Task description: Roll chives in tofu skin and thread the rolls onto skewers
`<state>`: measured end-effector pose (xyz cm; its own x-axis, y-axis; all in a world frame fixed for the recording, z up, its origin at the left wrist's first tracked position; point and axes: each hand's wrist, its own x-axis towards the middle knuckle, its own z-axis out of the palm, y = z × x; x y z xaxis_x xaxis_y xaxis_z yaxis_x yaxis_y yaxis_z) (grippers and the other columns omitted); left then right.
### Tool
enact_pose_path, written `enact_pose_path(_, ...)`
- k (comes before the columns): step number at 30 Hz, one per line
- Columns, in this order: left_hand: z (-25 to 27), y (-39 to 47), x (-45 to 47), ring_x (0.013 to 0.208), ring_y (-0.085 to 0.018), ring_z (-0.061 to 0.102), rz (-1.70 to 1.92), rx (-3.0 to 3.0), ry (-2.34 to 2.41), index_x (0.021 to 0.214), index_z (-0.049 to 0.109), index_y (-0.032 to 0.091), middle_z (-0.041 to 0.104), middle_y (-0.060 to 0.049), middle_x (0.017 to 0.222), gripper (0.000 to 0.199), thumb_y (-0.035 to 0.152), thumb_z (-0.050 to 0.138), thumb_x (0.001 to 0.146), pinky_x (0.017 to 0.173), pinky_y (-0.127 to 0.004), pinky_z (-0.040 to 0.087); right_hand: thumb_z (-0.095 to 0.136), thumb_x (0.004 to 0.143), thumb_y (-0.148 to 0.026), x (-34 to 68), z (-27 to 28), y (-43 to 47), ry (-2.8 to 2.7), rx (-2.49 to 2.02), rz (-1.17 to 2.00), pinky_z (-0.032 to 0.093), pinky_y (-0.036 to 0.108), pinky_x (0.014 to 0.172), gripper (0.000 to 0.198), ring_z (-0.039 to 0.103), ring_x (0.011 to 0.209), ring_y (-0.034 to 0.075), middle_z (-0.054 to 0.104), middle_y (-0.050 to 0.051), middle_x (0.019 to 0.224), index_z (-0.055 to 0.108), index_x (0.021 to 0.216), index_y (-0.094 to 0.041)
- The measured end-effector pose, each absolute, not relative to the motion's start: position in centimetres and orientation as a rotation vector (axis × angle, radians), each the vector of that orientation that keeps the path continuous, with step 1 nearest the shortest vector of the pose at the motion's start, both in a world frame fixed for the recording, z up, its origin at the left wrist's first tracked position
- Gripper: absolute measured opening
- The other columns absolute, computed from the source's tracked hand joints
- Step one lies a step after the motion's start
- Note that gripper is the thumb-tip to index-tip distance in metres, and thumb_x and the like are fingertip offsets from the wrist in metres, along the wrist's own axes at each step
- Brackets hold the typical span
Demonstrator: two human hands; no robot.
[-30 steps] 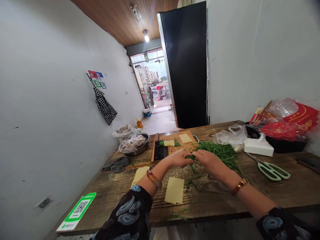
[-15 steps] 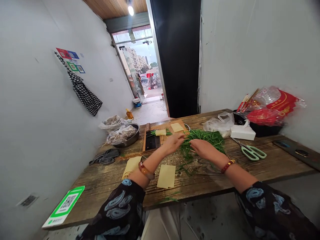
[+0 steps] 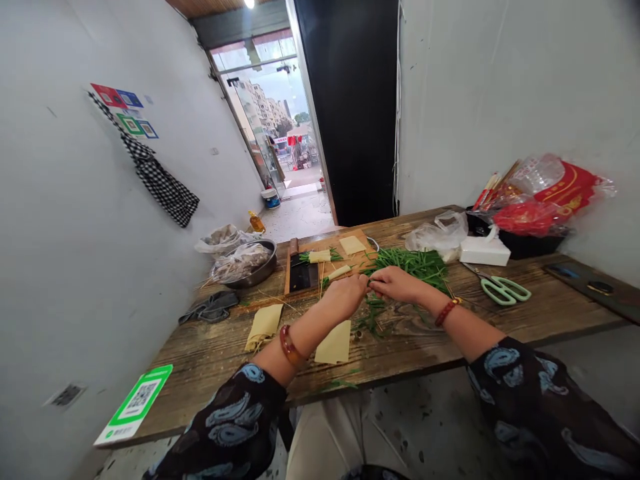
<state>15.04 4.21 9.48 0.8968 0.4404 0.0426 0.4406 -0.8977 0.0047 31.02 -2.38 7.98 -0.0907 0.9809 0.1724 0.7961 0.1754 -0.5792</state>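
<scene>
In front of the wooden board (image 3: 326,243), near its right corner, the right hand (image 3: 393,285) was almost closed, the thumb and fingertips pinched together on what seemed to be a small bit of green (image 3: 369,287). The left hand (image 3: 349,297) met it at the tips with bent fingers, but its thumb was hidden, so I could not tell how closed it was. The pile of green leaves (image 3: 415,265) lay on the desk (image 3: 415,353) just to the right of the board, and one yellow roll (image 3: 339,273) lay along the board's near side. Nearer to the person than the board was a yellow sheet (image 3: 333,345), partly behind the left forearm. As for writing, the green and white card (image 3: 135,405), to the left of the board and nearer, carried a square code, and its small print could not be read. On the wall to the board's left, coloured code signs (image 3: 125,110) were too small for reading. Far right of the board, the red package (image 3: 567,185) had a golden pattern and no legible words.
</scene>
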Motion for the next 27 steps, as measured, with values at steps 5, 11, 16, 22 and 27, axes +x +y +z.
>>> enact_pose_path(5,8.6,5.6,13.4,0.087,-0.022,0.061,-0.079,-3.069,-0.836,0.097,0.054,0.014,0.063,-0.011,0.090,0.023,0.027,0.036,0.095,0.080,-0.031,0.045,0.048,0.089,-0.030,31.7,6.8,-2.2,-1.836,-1.616,0.439,0.043,0.024,0.067,0.029,0.062,0.065,0.014,0.070,0.002,0.072,0.070,0.081,-0.014)
enact_pose_path(11,6.8,8.6,10.5,0.077,-0.017,0.056,-0.361,-3.326,-0.999,0.076,0.054,0.016,0.059,-0.004,0.075,0.027,0.025,0.035,0.093,0.076,-0.028,0.043,0.054,0.088,-0.023,32.1,1.9,-2.4,-1.940,-1.786,0.226,0.044,0.027,0.079,0.020,0.063,0.090,0.018,0.070,0.007,0.096,0.069,0.100,-0.018)
enact_pose_path(16,6.2,8.8,9.9,0.073,-0.015,0.053,-0.396,-3.349,-1.043,0.072,0.053,0.016,0.057,-0.002,0.071,0.029,0.024,0.035,0.092,0.074,-0.027,0.043,0.061,0.085,-0.021,30.5,-1.2,-2.5,-2.011,-1.897,-0.034,0.043,0.027,0.076,0.012,0.060,0.088,0.018,0.065,0.006,0.092,0.068,0.094,-0.020)
enact_pose_path(22,5.5,8.7,9.7,0.072,-0.015,0.051,-0.453,-3.359,-1.089,0.072,0.053,0.017,0.055,-0.002,0.070,0.027,0.025,0.036,0.092,0.072,-0.027,0.042,0.048,0.094,-0.023,28.9,0.6,-3.8,-1.981,-1.792,-0.208,0.039,0.029,0.074,0.018,0.056,0.084,0.018,0.062,0.006,0.087,0.065,0.089,-0.019)
enact_pose_path(27,4.6,8.0,10.7,0.065,-0.013,0.046,-0.410,-3.443,-1.040,0.068,0.050,0.016,0.048,0.001,0.064,0.027,0.024,0.038,0.090,0.066,-0.025,0.039,0.048,0.094,-0.024,26.4,3.7,-5.2,-2.047,-1.641,-0.466,0.036,0.034,0.075,0.018,0.052,0.089,0.021,0.063,0.007,0.093,0.064,0.086,-0.020)
